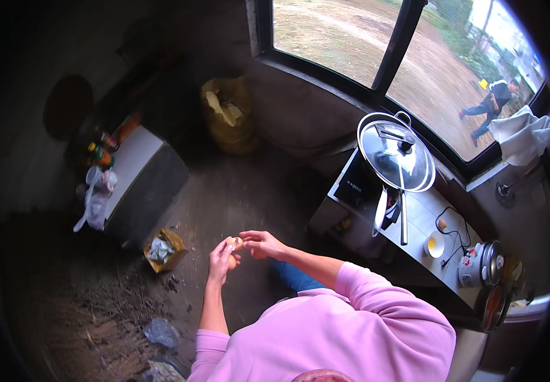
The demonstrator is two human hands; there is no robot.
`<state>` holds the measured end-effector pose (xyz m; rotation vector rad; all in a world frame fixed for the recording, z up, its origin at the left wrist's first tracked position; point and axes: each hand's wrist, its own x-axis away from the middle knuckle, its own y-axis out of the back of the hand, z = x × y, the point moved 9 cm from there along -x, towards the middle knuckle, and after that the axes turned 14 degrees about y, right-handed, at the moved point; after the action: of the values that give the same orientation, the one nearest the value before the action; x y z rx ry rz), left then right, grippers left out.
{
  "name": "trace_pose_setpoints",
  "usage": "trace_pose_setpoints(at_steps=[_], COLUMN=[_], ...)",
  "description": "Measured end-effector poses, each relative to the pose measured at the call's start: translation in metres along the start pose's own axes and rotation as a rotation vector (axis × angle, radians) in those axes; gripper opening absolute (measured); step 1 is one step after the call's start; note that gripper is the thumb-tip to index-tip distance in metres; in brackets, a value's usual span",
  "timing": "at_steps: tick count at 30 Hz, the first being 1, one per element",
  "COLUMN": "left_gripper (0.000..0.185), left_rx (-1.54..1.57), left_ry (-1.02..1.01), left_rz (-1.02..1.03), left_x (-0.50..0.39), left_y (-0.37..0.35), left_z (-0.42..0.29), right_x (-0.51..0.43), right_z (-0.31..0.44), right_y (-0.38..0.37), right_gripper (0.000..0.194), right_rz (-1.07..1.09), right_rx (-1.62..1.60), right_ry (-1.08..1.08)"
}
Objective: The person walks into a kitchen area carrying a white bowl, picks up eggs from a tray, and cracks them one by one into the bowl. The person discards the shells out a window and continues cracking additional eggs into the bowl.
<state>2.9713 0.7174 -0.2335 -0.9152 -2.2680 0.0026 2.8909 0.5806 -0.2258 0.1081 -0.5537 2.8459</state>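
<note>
My left hand (218, 260) holds a cracked brown eggshell (234, 243) near its fingertips, the pale inside showing. A second rounded brown shell piece or egg (232, 262) sits lower in the same hand. My right hand (263, 244) is just beside the cracked shell, fingers curved and apart; whether they touch it is unclear. Both hands are over the floor in front of my body. On the tiled counter to the right, a white bowl (436, 244) contains yellow egg. A whole brown egg (442, 224) lies close to it.
A lidded pan (396, 157) stands on a black cooktop (353, 184). Behind the bowl are a power cord (465, 229) and a rice cooker (480, 267). A carton of rubbish (175, 253) and a sack (234, 136) stand on the floor. Outside the window, a person (489, 105) walks.
</note>
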Motion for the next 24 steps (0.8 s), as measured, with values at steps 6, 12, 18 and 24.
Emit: trace_pose_setpoints(at_steps=[6,12,18,24], left_gripper=[0.038,0.032,0.029,0.030], left_rx=[0.009,-0.034,-0.131,-0.187], left_ry=[-0.029,-0.034,0.007,0.039], left_rz=[-0.040,0.034,0.141,0.282], left_x=[-0.092,-0.183,-0.280,-0.372], left_y=[0.025,0.002,-0.035,-0.069], left_z=[-0.091,-0.195,-0.254,-0.312], right_x=[-0.136,-0.259,-0.276,-0.128], right_z=[0.019,0.100,0.268,0.410], right_y=[0.106,0.247,0.441,0.590], right_gripper=[0.029,0.040,0.026,0.036], right_rz=[-0.362,-0.552,-0.849,-1.379], right_rx=[0.226,0.324,0.903,1.103], right_ry=[-0.012,0.087,0.100,-0.139])
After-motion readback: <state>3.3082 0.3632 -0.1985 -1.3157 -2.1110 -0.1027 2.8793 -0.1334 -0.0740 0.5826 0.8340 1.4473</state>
